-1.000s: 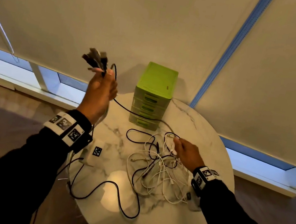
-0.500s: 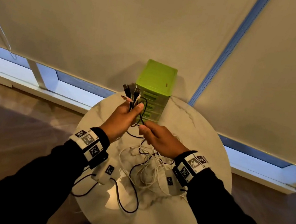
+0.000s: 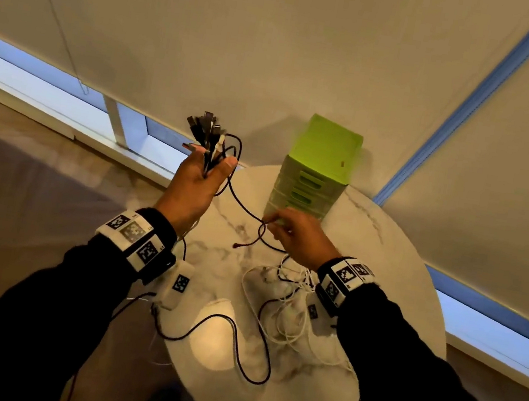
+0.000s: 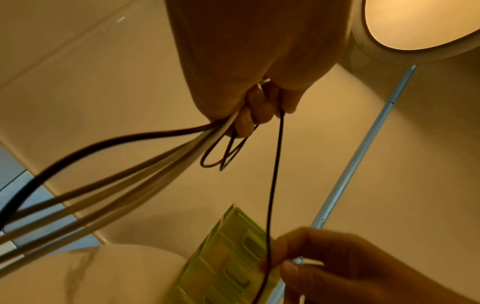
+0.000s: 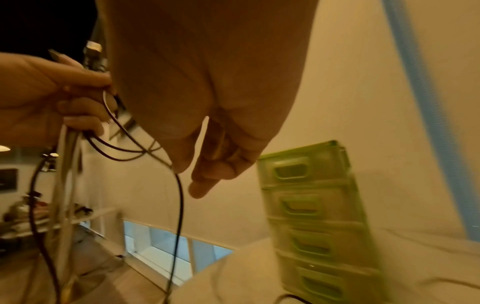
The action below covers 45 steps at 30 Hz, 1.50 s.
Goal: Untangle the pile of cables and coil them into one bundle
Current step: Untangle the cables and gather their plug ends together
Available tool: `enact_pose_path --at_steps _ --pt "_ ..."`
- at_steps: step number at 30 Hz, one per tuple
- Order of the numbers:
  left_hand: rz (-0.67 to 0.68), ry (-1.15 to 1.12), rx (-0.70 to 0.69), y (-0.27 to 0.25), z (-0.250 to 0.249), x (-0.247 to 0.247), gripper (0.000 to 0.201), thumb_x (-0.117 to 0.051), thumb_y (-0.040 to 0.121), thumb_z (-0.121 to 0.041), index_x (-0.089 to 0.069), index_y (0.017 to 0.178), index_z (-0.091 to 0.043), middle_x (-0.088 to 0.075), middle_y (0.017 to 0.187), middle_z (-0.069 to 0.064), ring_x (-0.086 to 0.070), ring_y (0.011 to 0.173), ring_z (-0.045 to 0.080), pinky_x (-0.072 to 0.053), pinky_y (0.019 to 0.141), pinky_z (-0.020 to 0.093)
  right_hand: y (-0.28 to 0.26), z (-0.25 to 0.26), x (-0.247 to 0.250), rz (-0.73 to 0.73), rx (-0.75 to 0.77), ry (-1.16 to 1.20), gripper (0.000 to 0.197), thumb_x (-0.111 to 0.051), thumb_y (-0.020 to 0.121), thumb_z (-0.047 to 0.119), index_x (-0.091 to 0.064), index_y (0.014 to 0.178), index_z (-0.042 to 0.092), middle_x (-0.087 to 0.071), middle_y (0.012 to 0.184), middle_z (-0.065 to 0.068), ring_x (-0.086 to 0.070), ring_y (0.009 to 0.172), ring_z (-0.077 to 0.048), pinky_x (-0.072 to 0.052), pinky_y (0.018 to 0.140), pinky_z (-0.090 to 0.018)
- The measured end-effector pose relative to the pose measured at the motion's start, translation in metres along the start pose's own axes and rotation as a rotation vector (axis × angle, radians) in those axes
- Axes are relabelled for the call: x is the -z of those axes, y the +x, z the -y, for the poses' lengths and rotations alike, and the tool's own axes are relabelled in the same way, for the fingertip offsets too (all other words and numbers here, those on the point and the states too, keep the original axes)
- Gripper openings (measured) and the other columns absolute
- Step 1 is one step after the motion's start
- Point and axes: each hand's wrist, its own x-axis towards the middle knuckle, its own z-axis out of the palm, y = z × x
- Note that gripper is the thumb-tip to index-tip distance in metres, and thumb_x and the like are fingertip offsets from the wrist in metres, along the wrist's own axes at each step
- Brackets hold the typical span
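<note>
Gripping a fistful of plug ends (image 3: 206, 132), the left hand (image 3: 194, 185) is up high. One thin black cable (image 3: 242, 202) slants down-right to the right hand (image 3: 299, 237), which pinches it just above the white tangle (image 3: 287, 308) on the table (image 3: 386, 254), so I'd guess the right hand feeds it.

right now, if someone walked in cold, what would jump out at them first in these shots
The left hand, raised above the table's left edge, grips a fistful of cable ends fanning upward. A thin black cable runs from it down to the right hand, which pinches it in front of the bright green drawer unit. White and black cables lie tangled on the marble table.
</note>
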Motion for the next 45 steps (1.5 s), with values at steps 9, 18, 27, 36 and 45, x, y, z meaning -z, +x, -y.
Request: enact_pose_path --at_steps 9,18,27,36,45 --pt "-0.057 0.065 -0.008 -0.008 0.016 0.081 0.021 -0.063 0.098 -0.039 -0.056 0.088 -0.022 -0.057 0.072 -0.017 -0.056 0.074 0.006 -0.049 0.077 0.040 0.057 0.116 -0.074 0.148 0.246 0.210 0.011 -0.058 0.102 0.024 -0.060 0.098 0.014 -0.072 0.089 -0.001 -0.069 0.076 -0.009 -0.057 0.076 -0.032" --pt "-0.322 -0.214 0.121 -0.015 0.022 0.195 0.035 -0.035 0.108 -0.041 -0.056 0.097 -0.017 -0.027 0.068 -0.004 -0.024 0.047 0.004 -0.023 0.045 0.020 0.100 0.132 -0.136 0.082 0.142 0.210 0.016 -0.047 0.105 0.020 -0.054 0.093 0.014 -0.074 0.087 -0.006 -0.073 0.081 -0.013 -0.057 0.081 -0.035" --pt "-0.272 -0.247 0.146 -0.028 0.038 0.256 0.030 -0.036 0.109 -0.037 -0.052 0.089 -0.021 -0.031 0.071 -0.003 -0.024 0.051 0.008 -0.015 0.051 0.031 0.102 0.112 -0.214 0.584 -0.139 -0.266 0.068 -0.063 0.095 0.030 -0.033 0.151 0.008 -0.034 0.157 -0.020 -0.043 0.138 -0.035 -0.039 0.113 -0.041" --pt "-0.108 -0.330 0.234 -0.028 0.056 0.250 0.033 -0.036 0.109 -0.037 -0.042 0.084 -0.017 -0.036 0.072 -0.003 -0.041 0.061 0.009 -0.037 0.053 0.024 0.101 0.227 -0.218 0.319 0.404 0.181 0.023 -0.056 0.101 0.034 -0.063 0.108 0.014 -0.070 0.100 0.000 -0.067 0.086 -0.008 -0.048 0.076 -0.015" --pt "-0.170 0.097 0.210 -0.021 0.061 0.259 0.036 -0.035 0.106 -0.046 -0.045 0.094 -0.015 -0.051 0.070 0.005 -0.057 0.058 0.015 -0.052 0.061 0.033 0.097 0.206 -0.212 0.078 0.294 0.368 0.026 -0.042 0.108 0.030 -0.061 0.114 0.013 -0.073 0.100 -0.004 -0.073 0.087 -0.009 -0.062 0.075 -0.028"
